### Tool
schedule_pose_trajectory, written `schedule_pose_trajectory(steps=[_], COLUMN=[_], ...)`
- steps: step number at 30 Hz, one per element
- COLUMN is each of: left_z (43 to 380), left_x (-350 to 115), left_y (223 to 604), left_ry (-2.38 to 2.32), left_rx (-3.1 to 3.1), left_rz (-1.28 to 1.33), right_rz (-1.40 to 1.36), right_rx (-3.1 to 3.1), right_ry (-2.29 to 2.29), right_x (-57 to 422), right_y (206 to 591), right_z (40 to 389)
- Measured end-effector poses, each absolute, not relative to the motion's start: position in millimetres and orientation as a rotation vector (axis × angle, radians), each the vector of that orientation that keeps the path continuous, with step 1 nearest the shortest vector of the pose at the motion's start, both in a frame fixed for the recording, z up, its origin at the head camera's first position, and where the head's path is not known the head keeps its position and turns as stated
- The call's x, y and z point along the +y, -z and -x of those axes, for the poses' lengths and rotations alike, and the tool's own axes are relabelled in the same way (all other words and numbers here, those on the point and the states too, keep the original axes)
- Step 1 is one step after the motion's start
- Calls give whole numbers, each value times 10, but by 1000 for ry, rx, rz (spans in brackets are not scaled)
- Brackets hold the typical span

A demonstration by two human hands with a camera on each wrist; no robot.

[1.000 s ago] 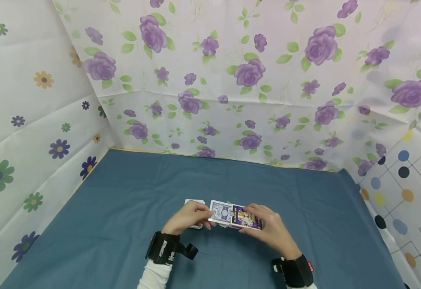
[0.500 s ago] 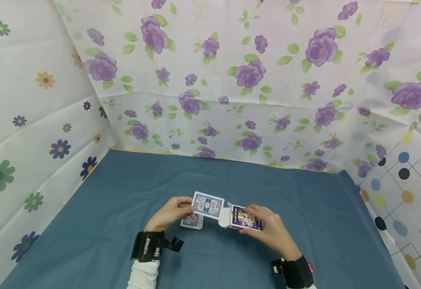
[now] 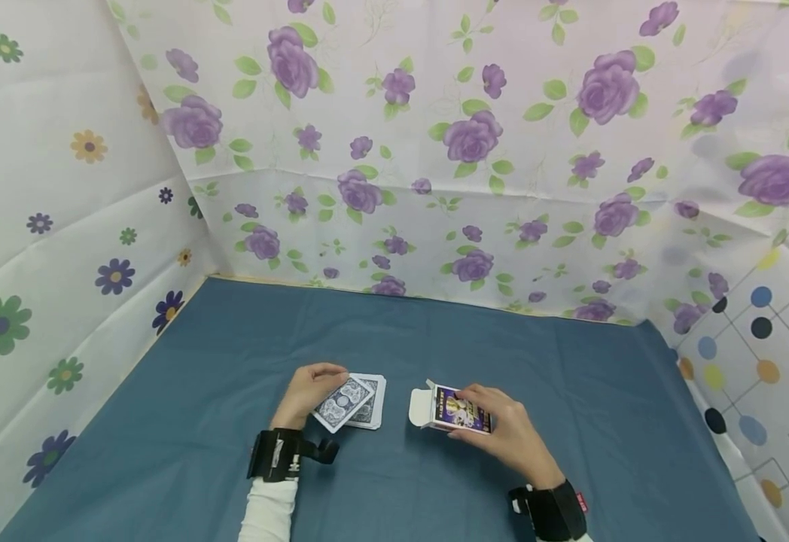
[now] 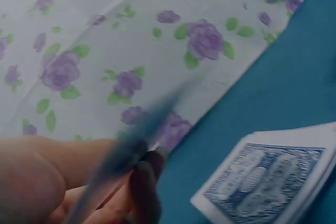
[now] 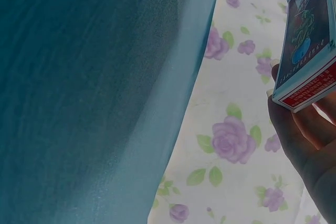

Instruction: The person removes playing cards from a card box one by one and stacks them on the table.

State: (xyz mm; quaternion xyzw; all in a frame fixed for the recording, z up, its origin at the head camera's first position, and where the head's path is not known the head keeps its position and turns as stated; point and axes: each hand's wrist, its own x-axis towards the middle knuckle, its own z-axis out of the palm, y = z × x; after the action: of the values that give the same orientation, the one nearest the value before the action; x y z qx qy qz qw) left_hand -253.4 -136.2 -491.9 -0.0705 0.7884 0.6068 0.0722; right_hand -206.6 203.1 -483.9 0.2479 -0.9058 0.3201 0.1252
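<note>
My left hand [image 3: 305, 394] pinches a blue-backed playing card [image 3: 343, 404], which in the head view covers part of a small stack of cards [image 3: 376, 399] on the cloth. Seen by the left wrist camera, the held card [image 4: 136, 140] is blurred and nearly edge-on, with the stack [image 4: 262, 182] below it to the right. My right hand [image 3: 506, 423] grips a purple-fronted card box [image 3: 461, 410] by its long sides. The box's white flap [image 3: 420, 409] sticks out toward the left; whatever lies inside is hidden. The right wrist view shows the box's printed face [image 5: 304, 38] and red end.
A blue cloth [image 3: 232, 361] covers the table. A floral sheet [image 3: 408, 150] hangs behind its far edge, and patterned sheets stand at the left and right sides.
My left hand drew the card leftward out of the box's open end and swung it over to the stack, where it now hangs tilted. My right hand and the box have stayed in place.
</note>
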Motion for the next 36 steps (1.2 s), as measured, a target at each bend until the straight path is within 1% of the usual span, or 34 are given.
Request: schedule_pose_trajectory(steps=[3, 6, 24, 36], left_z=[2551, 2537, 2541, 2587], left_x=[-1271, -1196, -1078, -1035], left_y=[5015, 5059, 5133, 5201], left_ry=[-1864, -1925, -1775, -1690], left_rx=[2450, 2504, 2747, 2846], left_rz=[342, 386, 401, 454], right_rz=[-724, -728, -721, -692], right_rx=[-2639, -2640, -2644, -2674], right_ry=[-930, -933, -946, -946], right_x=[2035, 2039, 2034, 2017], right_y=[4855, 4875, 4881, 4872], right_z=[2067, 2067, 2082, 2068])
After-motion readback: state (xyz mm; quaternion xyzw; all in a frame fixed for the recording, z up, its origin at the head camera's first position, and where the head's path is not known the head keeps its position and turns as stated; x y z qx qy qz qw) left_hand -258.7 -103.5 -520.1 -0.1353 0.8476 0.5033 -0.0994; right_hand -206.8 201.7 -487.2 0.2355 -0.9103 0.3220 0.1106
